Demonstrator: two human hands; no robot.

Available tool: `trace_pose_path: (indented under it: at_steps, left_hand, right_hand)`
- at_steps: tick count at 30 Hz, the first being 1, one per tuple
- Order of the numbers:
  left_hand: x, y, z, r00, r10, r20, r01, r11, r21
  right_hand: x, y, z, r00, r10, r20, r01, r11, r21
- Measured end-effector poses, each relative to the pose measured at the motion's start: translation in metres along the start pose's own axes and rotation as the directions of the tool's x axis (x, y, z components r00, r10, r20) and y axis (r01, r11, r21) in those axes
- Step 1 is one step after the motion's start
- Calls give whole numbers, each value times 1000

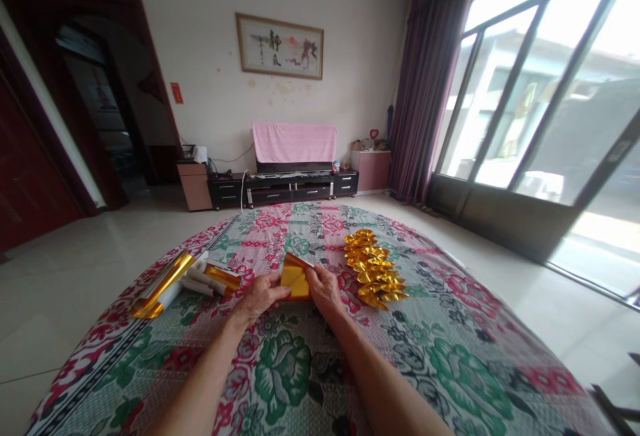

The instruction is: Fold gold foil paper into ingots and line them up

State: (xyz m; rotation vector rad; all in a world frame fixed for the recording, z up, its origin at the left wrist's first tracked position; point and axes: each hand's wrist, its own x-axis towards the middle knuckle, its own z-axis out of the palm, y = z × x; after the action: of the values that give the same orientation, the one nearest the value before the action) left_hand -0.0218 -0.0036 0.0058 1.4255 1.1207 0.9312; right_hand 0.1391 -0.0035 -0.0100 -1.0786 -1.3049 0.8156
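Between my two hands is a sheet of gold foil paper (296,279), partly folded, with a pale edge showing along its top. My left hand (263,293) pinches its left side between thumb and fingers. On the opposite side, my right hand (325,288) grips the upper right edge, thumb in front. To the right of my hands lies a row of folded gold foil pieces (375,269) with pointed tips. Left of my hands are loosely rolled gold foil sheets (173,281) with white backs, and another curled gold sheet (223,279) beside them.
A floral cloth (430,349) covers the round table under my hands. Beyond it stands a low dark cabinet (290,191) with a pink cloth (295,143) draped above it. A purple curtain (420,89) and glass doors (530,109) are on the right; a doorway is on the left.
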Motion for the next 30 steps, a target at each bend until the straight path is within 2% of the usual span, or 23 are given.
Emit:
trace_pose_path:
  at_steps: [2, 5, 8, 13, 17, 22, 26, 30]
  left_hand:
    - [3, -2, -1, 1000, 16, 22, -18, 997, 79]
    - [9, -6, -2, 995, 80, -57, -69, 980, 185]
    - [13, -10, -2, 990, 99, -105, -71, 968, 239]
    - [14, -11, -2, 987, 96, -127, -60, 963, 262]
    - [10, -5, 1, 990, 46, -135, -16, 975, 220]
    - [4, 5, 2, 995, -1, -99, 3, 1000, 21]
    - [2, 8, 1, 994, 23, -107, -24, 1000, -8]
    - [2, 9, 0, 995, 73, -67, -75, 997, -25]
  right_hand:
    - [1, 2, 0, 1000, 0, 5, 0, 1000, 18]
    - [3, 2, 0, 1000, 4, -13, -4, 1000, -15]
    - [1, -1, 1, 1000, 13, -16, -14, 1000, -23]
    - [-2, -5, 2, 990, 108, 92, -119, 985, 125]
    - [-3, -3, 2, 991, 106, 85, -121, 974, 192]
    - [-2, -5, 3, 997, 31, 66, -45, 975, 220]
    - [-3, -9, 4, 998, -32, 56, 17, 968, 249]
    - [-3, -11, 3, 998, 0, 59, -12, 980, 201]
